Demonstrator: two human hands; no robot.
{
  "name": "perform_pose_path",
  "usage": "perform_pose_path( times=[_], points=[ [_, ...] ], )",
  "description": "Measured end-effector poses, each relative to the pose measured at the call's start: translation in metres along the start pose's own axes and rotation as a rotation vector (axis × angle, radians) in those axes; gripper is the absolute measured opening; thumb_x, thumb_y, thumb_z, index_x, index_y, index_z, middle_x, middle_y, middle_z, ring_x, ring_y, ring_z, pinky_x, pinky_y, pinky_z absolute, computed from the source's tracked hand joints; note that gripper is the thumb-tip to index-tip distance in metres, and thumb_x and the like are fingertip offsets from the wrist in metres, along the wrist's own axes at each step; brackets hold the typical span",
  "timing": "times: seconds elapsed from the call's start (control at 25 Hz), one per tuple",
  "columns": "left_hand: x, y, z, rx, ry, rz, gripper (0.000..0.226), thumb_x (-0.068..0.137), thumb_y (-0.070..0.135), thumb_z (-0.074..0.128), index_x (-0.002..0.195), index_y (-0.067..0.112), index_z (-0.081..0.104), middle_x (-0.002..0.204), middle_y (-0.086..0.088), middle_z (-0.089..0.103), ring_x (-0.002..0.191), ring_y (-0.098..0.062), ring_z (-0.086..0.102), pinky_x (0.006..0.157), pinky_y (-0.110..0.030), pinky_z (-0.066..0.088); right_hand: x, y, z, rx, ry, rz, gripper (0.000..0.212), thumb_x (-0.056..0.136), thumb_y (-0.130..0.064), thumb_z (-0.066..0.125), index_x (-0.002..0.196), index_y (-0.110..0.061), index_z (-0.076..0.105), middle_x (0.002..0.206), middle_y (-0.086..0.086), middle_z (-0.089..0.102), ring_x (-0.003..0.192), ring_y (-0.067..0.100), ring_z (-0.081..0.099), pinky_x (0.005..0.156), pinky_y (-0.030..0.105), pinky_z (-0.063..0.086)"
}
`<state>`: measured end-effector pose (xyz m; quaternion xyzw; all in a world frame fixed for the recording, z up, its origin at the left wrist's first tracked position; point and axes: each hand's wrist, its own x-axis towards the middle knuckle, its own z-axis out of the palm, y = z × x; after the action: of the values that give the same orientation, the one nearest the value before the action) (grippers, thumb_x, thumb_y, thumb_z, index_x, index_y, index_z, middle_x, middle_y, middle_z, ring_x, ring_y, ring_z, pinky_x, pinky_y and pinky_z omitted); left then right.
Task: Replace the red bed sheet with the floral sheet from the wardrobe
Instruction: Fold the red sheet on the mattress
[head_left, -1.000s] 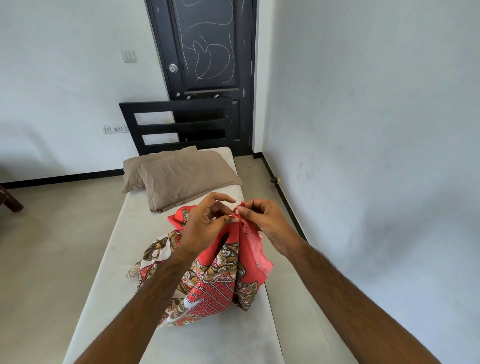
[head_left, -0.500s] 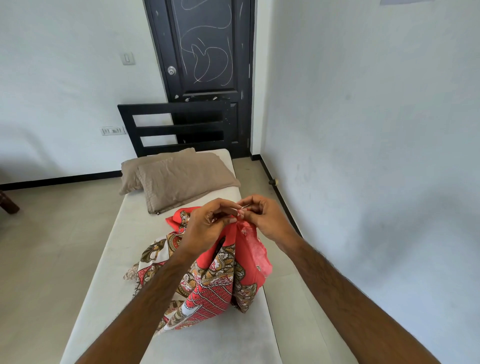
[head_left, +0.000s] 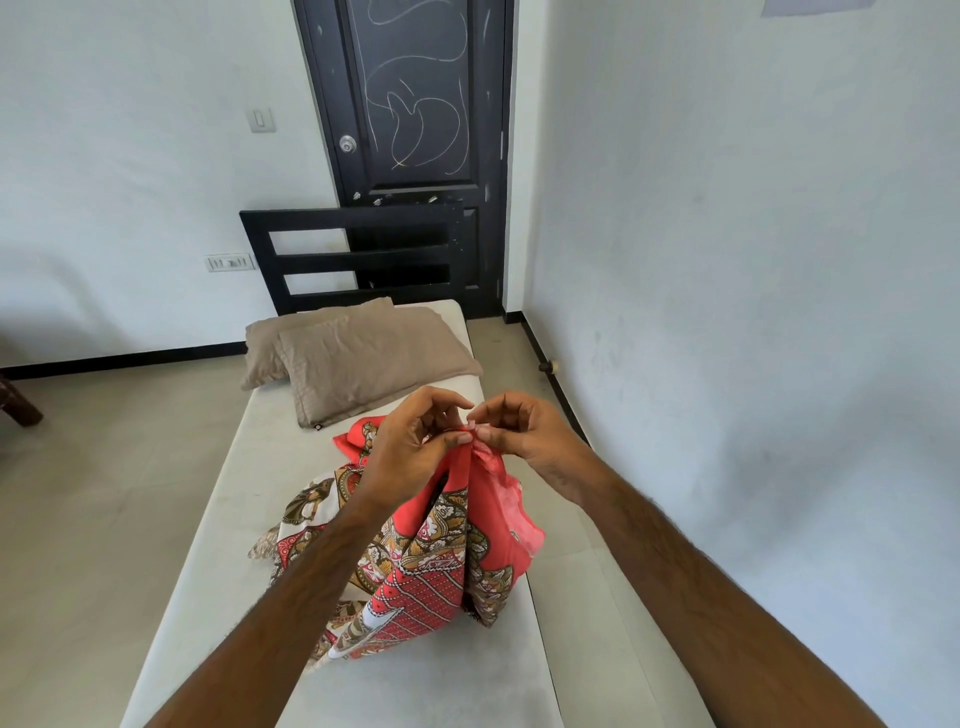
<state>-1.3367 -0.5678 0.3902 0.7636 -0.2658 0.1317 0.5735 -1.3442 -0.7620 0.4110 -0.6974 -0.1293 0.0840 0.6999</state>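
Observation:
The floral sheet (head_left: 426, 566), red with brown and white patterning, hangs bunched over the middle of the bare white mattress (head_left: 457, 680), its lower folds resting on it. My left hand (head_left: 415, 447) and my right hand (head_left: 524, 436) meet above it, both pinching the sheet's top red edge between thumb and fingers, fingertips nearly touching. No red bed sheet is in view on the bed.
Two beige pillows (head_left: 358, 358) lie at the head of the mattress against a black slatted headboard (head_left: 358, 249). Behind it stands a black door (head_left: 415, 114). A white wall (head_left: 753, 312) runs close along the bed's right side; tiled floor (head_left: 104, 493) lies to the left.
Both hands have stayed together at the sheet's top edge, working it with small finger movements. The bunched sheet hangs much as before.

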Motion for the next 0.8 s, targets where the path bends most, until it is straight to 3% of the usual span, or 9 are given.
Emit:
perform_pose_path(
  times=[0.12,0.24,0.4,0.52,0.64,0.8],
  points=[
    [-0.001,0.000,-0.001,-0.006,-0.011,-0.024,0.038,0.081,-0.004,0.076,0.112,0.016,0.065,0.086,0.000,0.065,0.081,-0.028,0.067,0.074,-0.055,0.056,-0.001,-0.005,-0.009,-0.063,-0.144,0.040,0.032,0.085,0.003,0.074,0.115,-0.005,0.068,0.091,0.009,0.067,0.082,0.011,0.064,0.074,0.021,0.055],
    [-0.001,0.001,0.001,-0.010,-0.005,-0.010,0.035,0.082,0.002,0.075,0.111,0.019,0.065,0.087,-0.001,0.066,0.081,-0.028,0.069,0.073,-0.057,0.056,0.000,-0.004,-0.004,-0.173,-0.116,0.009,0.031,0.082,-0.002,0.080,0.111,-0.007,0.069,0.076,-0.009,0.061,0.072,0.004,0.054,0.068,0.019,0.049],
    [-0.001,0.001,0.002,-0.028,0.006,-0.009,0.032,0.082,0.009,0.076,0.109,0.023,0.065,0.085,-0.002,0.063,0.079,-0.032,0.067,0.071,-0.057,0.056,0.002,-0.002,-0.005,-0.264,-0.096,0.002,0.023,0.083,-0.005,0.079,0.104,-0.007,0.069,0.068,-0.015,0.055,0.064,0.000,0.047,0.063,0.016,0.044],
    [-0.002,0.002,0.002,-0.014,-0.005,-0.020,0.038,0.081,0.000,0.077,0.108,0.024,0.066,0.087,-0.003,0.064,0.080,-0.026,0.066,0.072,-0.047,0.057,0.003,-0.007,-0.013,-0.407,-0.152,-0.005,0.017,0.085,-0.011,0.079,0.100,-0.013,0.071,0.077,-0.005,0.062,0.071,0.008,0.053,0.068,0.025,0.047],
    [-0.003,-0.001,-0.002,-0.010,-0.028,-0.041,0.038,0.080,-0.007,0.076,0.108,0.016,0.066,0.094,-0.003,0.069,0.079,-0.022,0.067,0.074,-0.044,0.058,-0.001,-0.008,-0.020,-0.397,-0.086,0.008,0.016,0.085,-0.006,0.077,0.100,-0.007,0.072,0.084,-0.004,0.068,0.075,0.001,0.061,0.071,0.018,0.052],
    [-0.002,0.003,0.006,0.003,-0.080,-0.013,0.039,0.078,-0.009,0.077,0.106,0.018,0.067,0.097,0.004,0.072,0.082,-0.018,0.069,0.077,-0.032,0.057,-0.001,0.001,-0.012,-0.269,0.081,0.006,0.027,0.084,-0.005,0.078,0.109,-0.015,0.071,0.093,0.021,0.070,0.084,0.020,0.064,0.081,0.041,0.059]
  ],
)
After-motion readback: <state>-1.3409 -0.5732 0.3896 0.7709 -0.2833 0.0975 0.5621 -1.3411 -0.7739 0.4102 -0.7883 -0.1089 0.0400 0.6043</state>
